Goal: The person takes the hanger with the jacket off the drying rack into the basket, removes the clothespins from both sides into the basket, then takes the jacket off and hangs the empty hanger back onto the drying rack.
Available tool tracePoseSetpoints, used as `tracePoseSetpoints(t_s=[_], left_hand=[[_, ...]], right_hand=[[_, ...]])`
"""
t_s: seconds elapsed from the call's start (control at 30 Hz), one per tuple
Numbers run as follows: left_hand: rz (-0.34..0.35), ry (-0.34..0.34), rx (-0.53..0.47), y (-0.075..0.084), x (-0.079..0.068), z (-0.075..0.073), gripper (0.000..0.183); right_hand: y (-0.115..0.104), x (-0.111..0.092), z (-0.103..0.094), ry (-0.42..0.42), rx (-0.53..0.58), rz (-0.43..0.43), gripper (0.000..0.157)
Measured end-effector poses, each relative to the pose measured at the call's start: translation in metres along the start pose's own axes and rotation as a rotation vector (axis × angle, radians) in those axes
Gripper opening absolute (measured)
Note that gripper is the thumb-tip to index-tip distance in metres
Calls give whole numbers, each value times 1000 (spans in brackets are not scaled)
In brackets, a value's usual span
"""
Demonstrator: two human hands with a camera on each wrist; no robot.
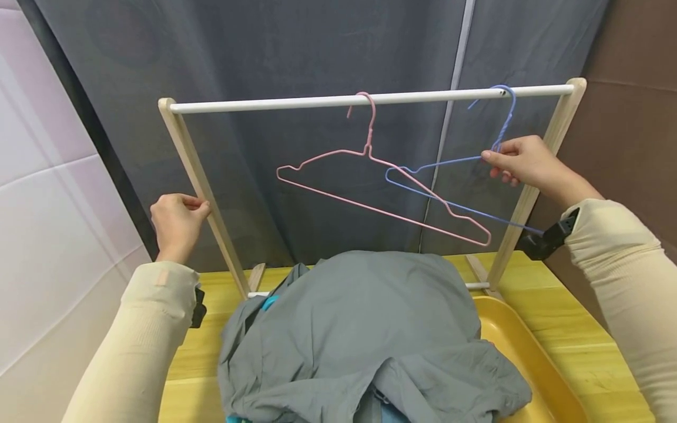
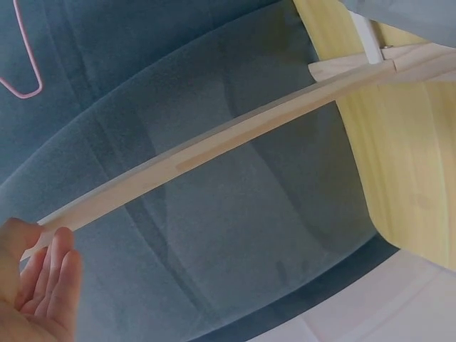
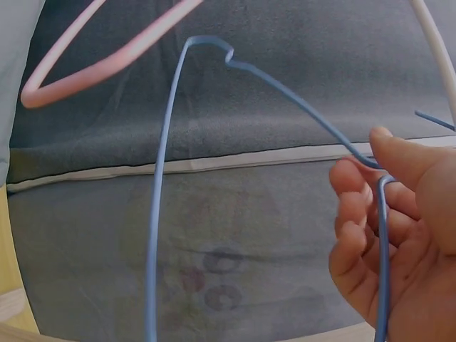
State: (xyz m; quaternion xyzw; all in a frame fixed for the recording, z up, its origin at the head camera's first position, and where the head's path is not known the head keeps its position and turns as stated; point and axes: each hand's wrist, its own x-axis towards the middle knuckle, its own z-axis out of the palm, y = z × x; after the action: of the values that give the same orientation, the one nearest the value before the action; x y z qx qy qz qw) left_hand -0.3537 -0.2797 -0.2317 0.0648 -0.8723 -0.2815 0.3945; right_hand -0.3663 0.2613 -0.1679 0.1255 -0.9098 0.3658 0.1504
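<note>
A pink wire hanger [image 1: 338,200] hangs by its hook from the white rail of a small clothes rack [image 1: 275,104]. To its right, a blue hanger [image 1: 449,207] has its hook over the same rail. My right hand [image 1: 523,160] pinches the blue hanger just below the hook's twisted neck, thumb and index finger on the shoulder wire [image 3: 306,107]. At the rack's left side, my left hand [image 1: 178,222] holds the wooden post [image 2: 192,153] between thumb and fingers. A grey garment [image 1: 359,329] lies in a heap below the hangers.
The heap partly covers a yellow tray [image 1: 539,364] on the yellow wood-grain table [image 1: 597,341]. A dark grey curtain [image 1: 317,53] hangs behind the rack. Brown fabric [image 1: 640,135] stands at the right and a white panel [image 1: 58,194] at the left.
</note>
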Motion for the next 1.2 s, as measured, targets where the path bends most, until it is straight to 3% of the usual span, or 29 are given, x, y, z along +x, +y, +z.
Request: tracePoseSetpoints(t_s=[0.27,0.6,0.9,1.2], left_hand=[[22,7,7,-3,-4,0,23],[-4,-49,9,-5,-3,-3,28],[-31,-43,-36,-2,-8,-1,28],[8,-97,-68,2,-19,-1,32]], right_hand=[[6,-9,-7,-36,22,49,47],[7,-26,-11,-7,-12,0,43],[6,-41,-14,94,-134,-60,46],[2,-59,-13,154,-66,-140,42]])
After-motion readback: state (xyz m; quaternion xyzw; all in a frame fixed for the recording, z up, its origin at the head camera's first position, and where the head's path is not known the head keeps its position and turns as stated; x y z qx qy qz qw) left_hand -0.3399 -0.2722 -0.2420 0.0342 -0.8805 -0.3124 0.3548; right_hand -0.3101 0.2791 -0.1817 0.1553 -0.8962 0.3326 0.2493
